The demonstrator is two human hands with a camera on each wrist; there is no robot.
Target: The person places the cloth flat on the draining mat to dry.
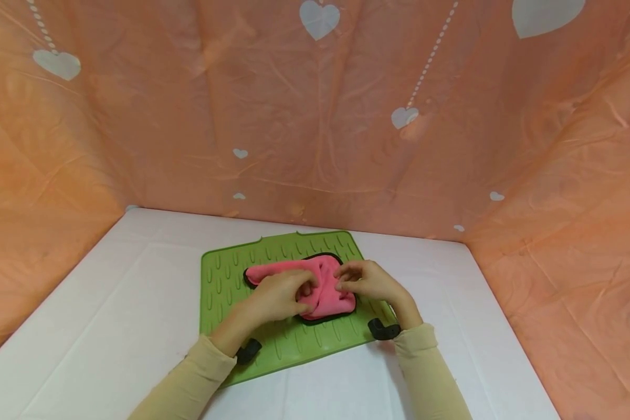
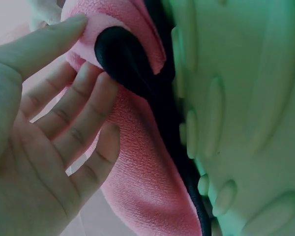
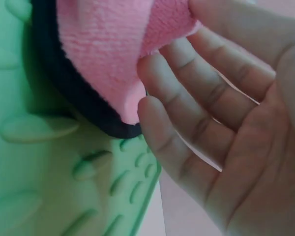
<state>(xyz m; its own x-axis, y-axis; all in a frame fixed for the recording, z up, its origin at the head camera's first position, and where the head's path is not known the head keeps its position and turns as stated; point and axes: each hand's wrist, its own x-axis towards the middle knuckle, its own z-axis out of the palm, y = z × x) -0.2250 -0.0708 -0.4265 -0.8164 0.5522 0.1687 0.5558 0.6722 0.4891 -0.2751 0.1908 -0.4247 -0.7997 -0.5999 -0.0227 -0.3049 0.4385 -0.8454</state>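
A pink fleecy cloth (image 1: 328, 290) with black edging lies creased and partly folded over. Under it is a green mat (image 1: 217, 291) with raised oval ribs. My left hand (image 1: 280, 294) is at the cloth's left-middle part, thumb and fingers loosely bent and apart. In the left wrist view its fingertips overlap the pink cloth (image 2: 142, 172) beside a turned-over black edge. My right hand (image 1: 370, 281) reaches in from the other side, fingertips at the cloth's right part. The right wrist view has its relaxed fingers (image 3: 187, 113) against a raised fold near a black-edged corner.
The mat lies on a white-covered table (image 1: 121, 309). Behind and at both sides hangs an orange sheet (image 1: 273, 116) with white hearts. A black wrist camera (image 1: 383, 329) sits at the right wrist, another (image 1: 249, 352) at the left.
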